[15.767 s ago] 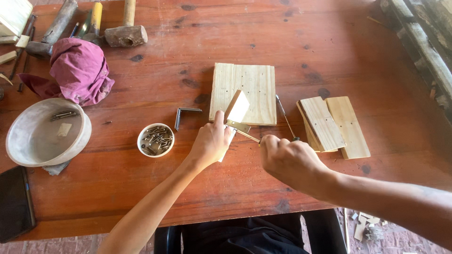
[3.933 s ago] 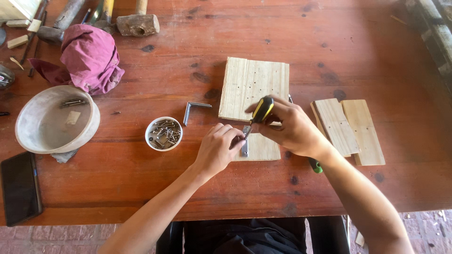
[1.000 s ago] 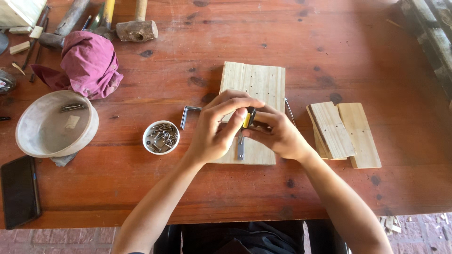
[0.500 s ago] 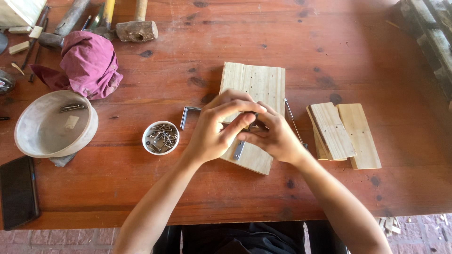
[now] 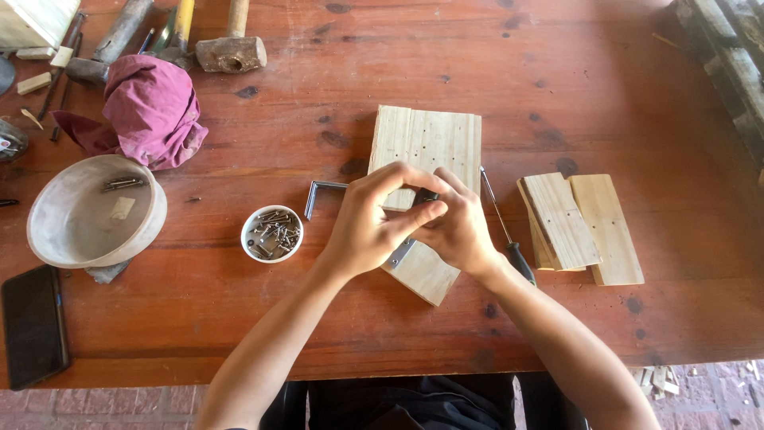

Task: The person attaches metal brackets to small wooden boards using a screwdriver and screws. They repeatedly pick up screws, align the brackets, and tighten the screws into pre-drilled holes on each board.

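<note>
My left hand [image 5: 368,227] and my right hand [image 5: 461,231] are clasped together over a small wooden block [image 5: 423,275] that lies slanted on the lower end of a pale plank [image 5: 430,139]. A grey metal bracket [image 5: 400,253] shows on the block just below my left thumb. A dark bit of a screwdriver handle [image 5: 430,195] peeks out between my fingers; the rest of it is hidden. My left fingers curl over the top of my right fingers. A second screwdriver [image 5: 509,243] lies on the table beside my right wrist.
A small white dish of screws [image 5: 272,233] and a bent metal handle [image 5: 314,193] sit left of my hands. Two wood pieces [image 5: 581,223] lie to the right. At the left are a big bowl [image 5: 48,239], a phone [image 5: 32,322], a magenta cloth [image 5: 151,107] and hammers [image 5: 231,52].
The yellow-and-black screwdriver handle seen a second ago is now covered by my closed hands. The small block has turned to a slant under them.
</note>
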